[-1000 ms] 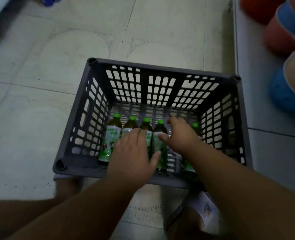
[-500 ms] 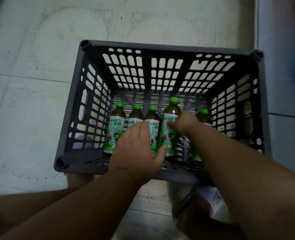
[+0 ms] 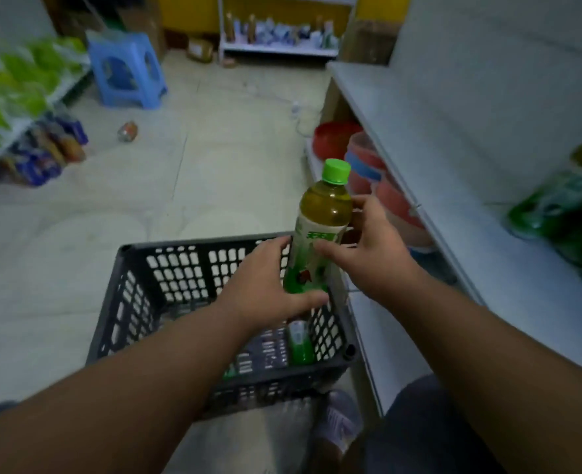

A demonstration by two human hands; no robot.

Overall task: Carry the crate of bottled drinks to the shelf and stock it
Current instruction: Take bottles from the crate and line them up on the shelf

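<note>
A green-capped tea bottle (image 3: 323, 217) is held upright above the far right corner of the dark grey plastic crate (image 3: 180, 249), which stands on the floor. My left hand (image 3: 262, 292) cups the bottle's lower end, thumb under its base. My right hand (image 3: 375, 248) grips its label from the right side. Another bottle (image 3: 299, 343) stands inside the crate by the right wall; my forearms hide the rest of the inside. The white shelf (image 3: 446, 186) runs along the right, with blurred green bottles (image 3: 566, 217) on it.
Red and blue basins (image 3: 361, 155) sit under the right shelf board. A blue stool (image 3: 125, 70) and a can (image 3: 127, 131) are on the tiled floor ahead. A left shelf holds green packets (image 3: 12, 87). A far rack (image 3: 275, 32) closes the aisle.
One bottle has come up out of the crate, now held in both hands above its rim. The view has lifted from the crate's inside to the aisle and the right shelf.
</note>
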